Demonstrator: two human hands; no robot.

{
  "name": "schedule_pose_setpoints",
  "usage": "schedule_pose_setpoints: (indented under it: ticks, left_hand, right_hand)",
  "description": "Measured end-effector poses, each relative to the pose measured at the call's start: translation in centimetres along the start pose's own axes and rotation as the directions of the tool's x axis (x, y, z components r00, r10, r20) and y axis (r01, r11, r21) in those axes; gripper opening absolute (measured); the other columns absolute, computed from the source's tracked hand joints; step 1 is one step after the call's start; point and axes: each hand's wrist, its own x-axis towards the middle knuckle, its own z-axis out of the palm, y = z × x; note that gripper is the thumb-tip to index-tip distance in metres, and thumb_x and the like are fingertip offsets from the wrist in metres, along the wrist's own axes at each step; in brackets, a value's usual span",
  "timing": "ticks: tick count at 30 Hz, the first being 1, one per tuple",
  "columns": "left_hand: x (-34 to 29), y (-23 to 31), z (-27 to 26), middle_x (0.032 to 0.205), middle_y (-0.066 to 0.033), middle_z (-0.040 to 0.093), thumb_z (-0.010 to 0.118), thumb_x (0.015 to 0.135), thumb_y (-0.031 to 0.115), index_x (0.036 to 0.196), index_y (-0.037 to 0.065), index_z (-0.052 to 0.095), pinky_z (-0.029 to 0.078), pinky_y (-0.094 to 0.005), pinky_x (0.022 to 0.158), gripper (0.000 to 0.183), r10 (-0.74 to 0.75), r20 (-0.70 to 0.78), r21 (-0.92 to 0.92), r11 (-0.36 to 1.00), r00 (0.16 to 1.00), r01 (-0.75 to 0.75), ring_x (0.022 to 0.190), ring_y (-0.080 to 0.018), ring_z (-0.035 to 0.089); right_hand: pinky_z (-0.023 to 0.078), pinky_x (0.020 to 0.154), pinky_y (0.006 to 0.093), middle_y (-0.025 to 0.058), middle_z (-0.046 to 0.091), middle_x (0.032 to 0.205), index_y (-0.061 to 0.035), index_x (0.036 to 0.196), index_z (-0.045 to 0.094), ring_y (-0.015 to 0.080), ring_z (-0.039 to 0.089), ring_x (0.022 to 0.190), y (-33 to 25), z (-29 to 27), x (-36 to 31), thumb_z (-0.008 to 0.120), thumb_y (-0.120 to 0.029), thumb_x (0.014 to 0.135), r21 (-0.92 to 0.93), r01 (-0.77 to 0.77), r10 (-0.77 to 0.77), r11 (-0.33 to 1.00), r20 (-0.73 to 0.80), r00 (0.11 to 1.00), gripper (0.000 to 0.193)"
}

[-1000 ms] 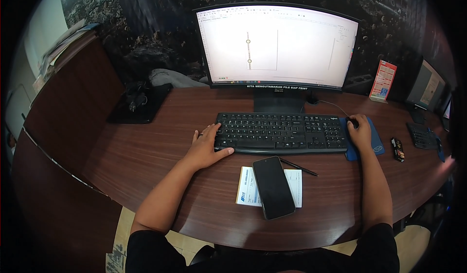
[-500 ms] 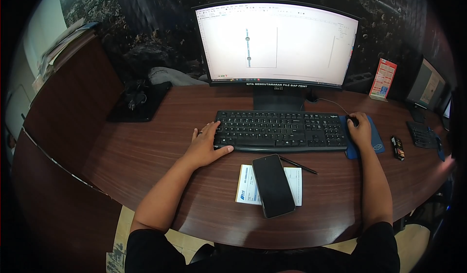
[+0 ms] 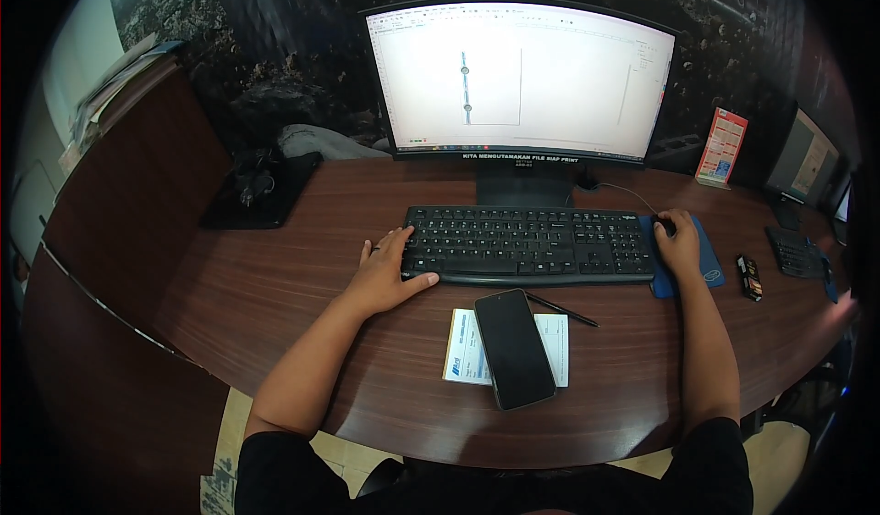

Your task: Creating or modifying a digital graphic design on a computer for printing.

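Observation:
My left hand (image 3: 383, 272) lies at the left end of a black keyboard (image 3: 522, 244), fingers stretched over its edge keys and thumb out at the front edge. It is open and holds nothing. Over a dark computer mouse (image 3: 664, 226) my right hand (image 3: 676, 243) is wrapped, hiding most of it. The mouse rests on a blue mouse pad (image 3: 712, 267) just right of the keyboard. Beyond the keyboard stands a wide curved monitor (image 3: 587, 84), lit with a mostly white page holding a tall rectangle and a narrow strip with two round marks.
A black phone (image 3: 516, 350) lies on a white form pad (image 3: 466, 350), beside a black pen (image 3: 573, 312). To the right are a small dark pack (image 3: 749, 278), a red-and-white stand card (image 3: 720, 148) and a second keyboard (image 3: 796, 253). A wooden partition (image 3: 137, 157) rises at left.
Both hands stay in place on the keyboard and mouse. The whole view has shifted very slightly; nothing else visibly differs.

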Motion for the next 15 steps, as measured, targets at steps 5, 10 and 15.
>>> schedule_pose_setpoints:
  ticks: [5,10,15]
  left_hand:
    - [0.06,-0.03,0.05,0.157,-0.0276,0.036,0.069,0.084,0.065,0.154,0.002,0.03,0.009,-0.0619,0.122,0.103,0.006,0.0,0.021,1.0,1.0,-0.006,0.152,-0.0396,0.026]
    - [-0.06,-0.09,0.01,0.157,-0.0274,0.036,0.069,0.084,0.064,0.154,0.002,0.03,0.009,-0.0616,0.122,0.102,0.0,-0.001,0.018,1.0,1.0,0.0,0.152,-0.0391,0.026]
    - [0.01,-0.06,-0.05,0.157,-0.027,0.036,0.07,0.084,0.063,0.154,0.002,0.03,0.009,-0.0619,0.122,0.101,0.007,-0.001,0.011,1.0,1.0,-0.007,0.152,-0.0391,0.026]
  right_hand:
    - [0.051,0.093,0.0401,0.0145,0.066,0.113,-0.002,0.104,0.071,0.0341,0.065,0.107,0.42,0.11,-0.04,0.072,-0.011,0.083,0.005,0.023,-0.023,1.0,-0.01,1.0,0.023]
    - [0.051,0.093,0.0402,0.0143,0.066,0.114,-0.0025,0.104,0.071,0.0341,0.065,0.107,-0.02,-0.02,-0.01,0.072,-0.011,0.083,0.003,-0.001,0.001,1.0,0.002,1.0,0.022]
    - [0.051,0.094,0.0402,0.0142,0.066,0.114,-0.0032,0.104,0.071,0.0339,0.065,0.108,0.31,0.07,0.03,0.072,-0.011,0.084,-0.012,0.012,-0.012,1.0,-0.002,1.0,0.022]
